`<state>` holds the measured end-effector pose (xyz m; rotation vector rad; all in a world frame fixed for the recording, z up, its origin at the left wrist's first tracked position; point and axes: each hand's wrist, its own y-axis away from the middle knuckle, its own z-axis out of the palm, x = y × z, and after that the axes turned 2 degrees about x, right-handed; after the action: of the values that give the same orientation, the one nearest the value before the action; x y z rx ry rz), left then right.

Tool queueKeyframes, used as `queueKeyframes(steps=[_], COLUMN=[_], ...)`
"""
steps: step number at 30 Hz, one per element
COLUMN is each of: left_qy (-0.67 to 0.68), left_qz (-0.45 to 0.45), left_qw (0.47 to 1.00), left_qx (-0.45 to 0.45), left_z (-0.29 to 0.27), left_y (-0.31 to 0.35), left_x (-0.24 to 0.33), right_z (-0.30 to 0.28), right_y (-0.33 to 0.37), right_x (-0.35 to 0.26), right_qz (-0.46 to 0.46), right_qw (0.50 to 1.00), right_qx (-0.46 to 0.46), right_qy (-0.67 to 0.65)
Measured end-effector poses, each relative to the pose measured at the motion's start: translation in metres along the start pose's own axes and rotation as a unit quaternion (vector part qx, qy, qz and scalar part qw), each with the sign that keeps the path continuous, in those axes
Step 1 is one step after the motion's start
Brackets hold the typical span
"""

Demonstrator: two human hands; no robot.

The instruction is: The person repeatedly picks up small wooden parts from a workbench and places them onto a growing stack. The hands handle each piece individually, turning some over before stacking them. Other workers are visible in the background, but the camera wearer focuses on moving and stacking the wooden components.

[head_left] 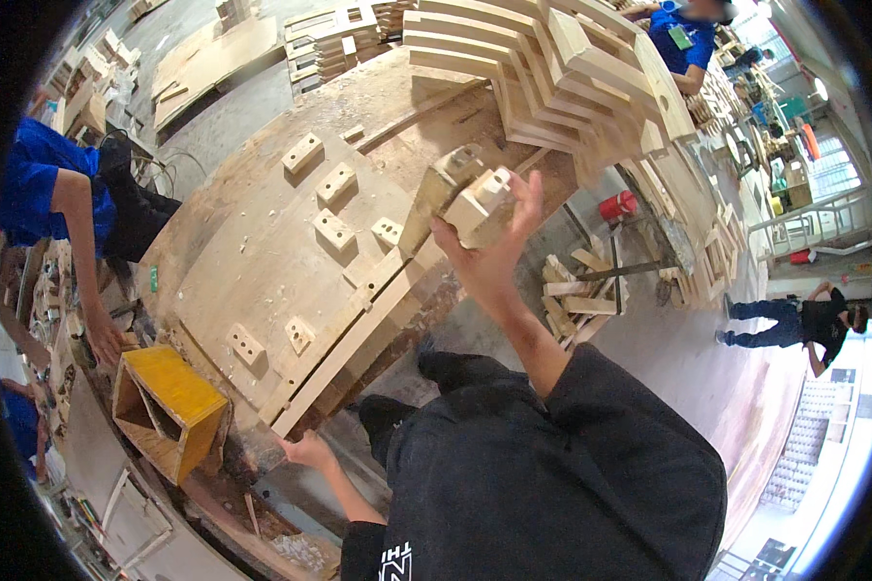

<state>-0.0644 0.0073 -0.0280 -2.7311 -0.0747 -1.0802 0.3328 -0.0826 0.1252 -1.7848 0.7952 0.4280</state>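
Note:
A long pale wooden strip (347,341) runs along the near edge of the workbench, with a dark gap beside it. My left hand (308,451) is at its lower left end, thumb and finger closed on the strip's tip. At the other end, my right hand (494,254) curls its thumb and fingers round a pale wooden block (477,201) with a hole in its face. Another wooden piece (440,194) stands right beside that block; I cannot tell whether the two are joined to the strip. Several drilled wooden blocks (335,230) lie on the bench.
The workbench (228,281) carries wood chips. Stacked wooden frames (572,87) rise at its far right. A yellow wooden box (171,402) stands at left, near a co-worker's hand (103,337). Offcuts (583,295) and a red bucket (617,206) are at right. A person (824,324) stands beyond.

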Motion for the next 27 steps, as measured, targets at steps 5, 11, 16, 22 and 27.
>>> queueKeyframes(steps=[5,11,16,22,27], left_qy=[-0.022,-0.039,-0.013,-0.052,-0.172], left_qz=[0.025,0.178,0.395,0.451,0.409], left_qw=[0.999,0.983,0.912,0.848,0.825], left_qx=[-0.041,0.017,-0.111,-0.274,-0.351], left_z=[-0.009,-0.009,0.001,0.037,0.059], left_y=[-0.003,0.001,0.012,0.022,0.024], left_x=[0.003,0.027,0.101,0.175,0.168], right_z=[0.019,0.029,-0.006,-0.083,-0.146], right_y=[0.036,0.061,0.057,0.057,0.069], right_x=[0.010,0.031,0.065,0.090,0.082], right_qz=[0.042,0.128,0.064,0.554,0.613], right_qw=[0.995,0.979,0.973,0.515,0.301], right_qx=[0.000,-0.139,-0.214,-0.220,-0.336], right_qy=[0.088,0.081,-0.056,-0.616,-0.648])
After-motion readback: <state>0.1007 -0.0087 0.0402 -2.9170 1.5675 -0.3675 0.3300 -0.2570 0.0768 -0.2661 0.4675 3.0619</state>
